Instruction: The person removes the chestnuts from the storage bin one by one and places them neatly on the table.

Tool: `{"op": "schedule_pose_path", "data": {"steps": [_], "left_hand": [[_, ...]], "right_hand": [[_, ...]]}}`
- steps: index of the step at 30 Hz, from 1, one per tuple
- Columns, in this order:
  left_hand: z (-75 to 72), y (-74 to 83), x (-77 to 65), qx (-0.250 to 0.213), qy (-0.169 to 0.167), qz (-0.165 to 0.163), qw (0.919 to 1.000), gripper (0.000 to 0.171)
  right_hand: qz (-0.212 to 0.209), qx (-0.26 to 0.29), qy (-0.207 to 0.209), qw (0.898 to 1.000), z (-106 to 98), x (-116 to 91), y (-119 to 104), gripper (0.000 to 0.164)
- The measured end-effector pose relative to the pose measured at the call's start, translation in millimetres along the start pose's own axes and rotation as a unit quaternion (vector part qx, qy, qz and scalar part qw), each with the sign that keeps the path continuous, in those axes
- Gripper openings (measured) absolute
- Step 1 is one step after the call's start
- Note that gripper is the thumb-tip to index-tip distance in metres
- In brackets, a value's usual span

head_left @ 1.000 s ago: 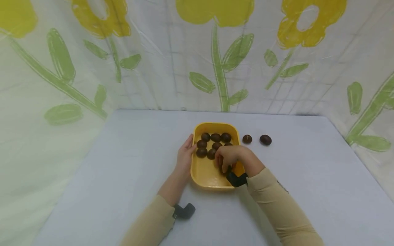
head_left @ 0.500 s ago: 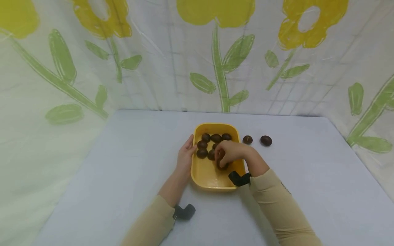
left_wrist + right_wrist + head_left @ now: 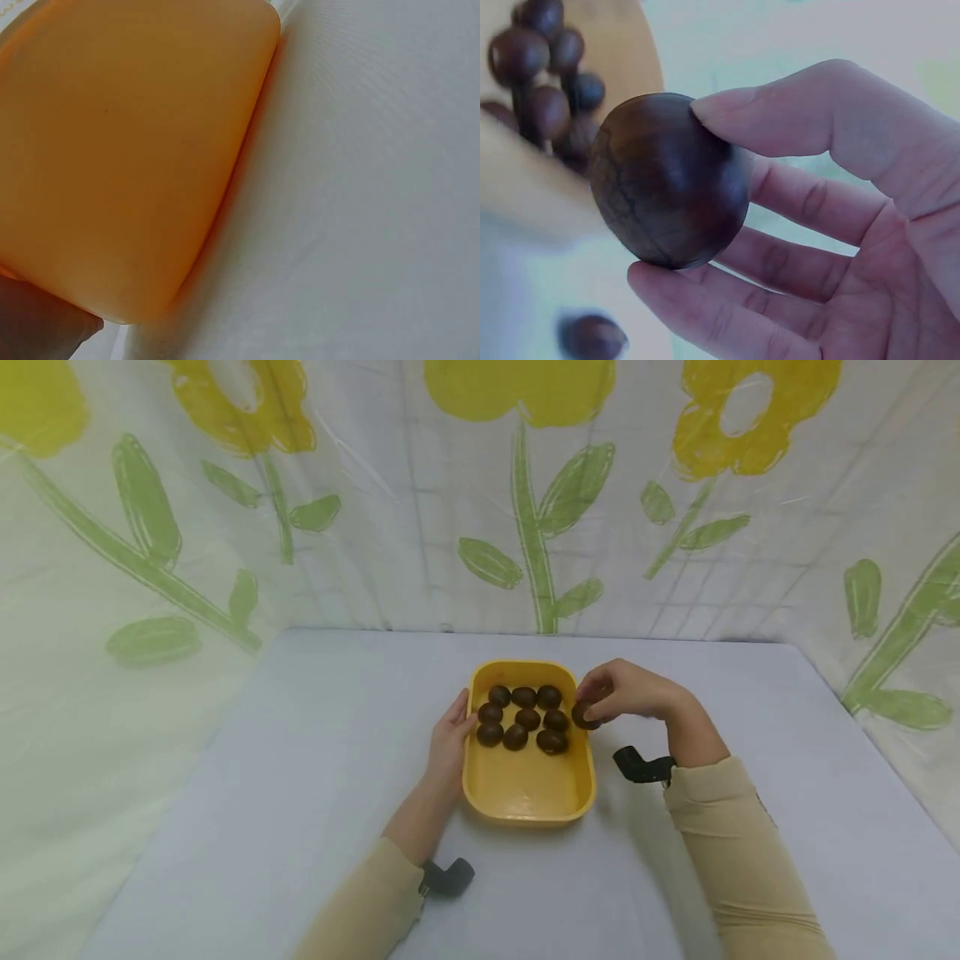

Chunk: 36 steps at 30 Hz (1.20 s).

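Beside the tray (image 3: 527,789), now pinching a ball (image 3: 584,717) with right hand (image 3: 633,687), seemingly after adding another ball (image 3: 552,742) inside; with left hand (image 3: 448,742), gripping tray.

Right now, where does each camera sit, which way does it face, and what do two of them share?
Head: on the person's head, facing forward and down at the yellow tray; left hand, right hand and sleeves show.
Left wrist: on that wrist, facing the tray's outside and the table; part of a hand shows, lower left.
Right wrist: on that wrist, facing the held brown piece; thumb and fingers show.
Shared: head and right wrist both show the held piece and tray.
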<state>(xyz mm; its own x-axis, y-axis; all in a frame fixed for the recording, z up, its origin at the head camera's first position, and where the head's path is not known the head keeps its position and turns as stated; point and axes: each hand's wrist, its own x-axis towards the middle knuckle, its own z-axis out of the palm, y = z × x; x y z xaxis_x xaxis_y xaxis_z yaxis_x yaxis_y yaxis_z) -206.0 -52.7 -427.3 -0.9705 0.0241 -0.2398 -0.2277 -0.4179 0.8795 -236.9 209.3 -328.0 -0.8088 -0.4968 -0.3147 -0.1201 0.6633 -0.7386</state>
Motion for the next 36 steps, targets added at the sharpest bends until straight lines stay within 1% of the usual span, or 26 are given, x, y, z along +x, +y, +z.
{"op": "schedule_pose_path", "data": {"steps": [5, 12, 17, 23, 24, 31, 36], "left_hand": [[-2.0, 0.4, -0.2, 0.007, -0.003, 0.003, 1.0, 0.052], [-5.2, -1.2, -0.3, 0.005, -0.009, 0.001, 0.9999, 0.052], [-6.2, -2.0, 0.0, 0.004, 0.002, -0.005, 1.0, 0.052], [-4.7, -1.5, 0.1, 0.011, -0.004, 0.006, 0.9999, 0.052], [-4.5, -1.5, -0.2, 0.014, -0.008, 0.008, 0.9998, 0.052], [-3.9, -2.5, -0.9, 0.024, -0.004, -0.007, 0.9997, 0.051], [-3.4, -2.2, -2.6, 0.014, -0.01, -0.01, 0.9998, 0.051]], "right_hand": [[0.035, -0.018, 0.038, 0.999, -22, -14, 19, 0.032], [0.071, 0.029, 0.081, 0.994, -42, -28, 56, 0.041], [0.087, 0.052, 0.105, 0.989, -48, -32, 78, 0.044], [0.112, 0.072, 0.134, 0.982, -55, -36, 95, 0.05], [0.116, 0.072, 0.14, 0.981, -56, -36, 98, 0.051], [0.149, 0.059, 0.168, 0.973, -60, -39, 115, 0.05], [0.167, 0.057, 0.182, 0.967, -57, -38, 130, 0.05]]}}
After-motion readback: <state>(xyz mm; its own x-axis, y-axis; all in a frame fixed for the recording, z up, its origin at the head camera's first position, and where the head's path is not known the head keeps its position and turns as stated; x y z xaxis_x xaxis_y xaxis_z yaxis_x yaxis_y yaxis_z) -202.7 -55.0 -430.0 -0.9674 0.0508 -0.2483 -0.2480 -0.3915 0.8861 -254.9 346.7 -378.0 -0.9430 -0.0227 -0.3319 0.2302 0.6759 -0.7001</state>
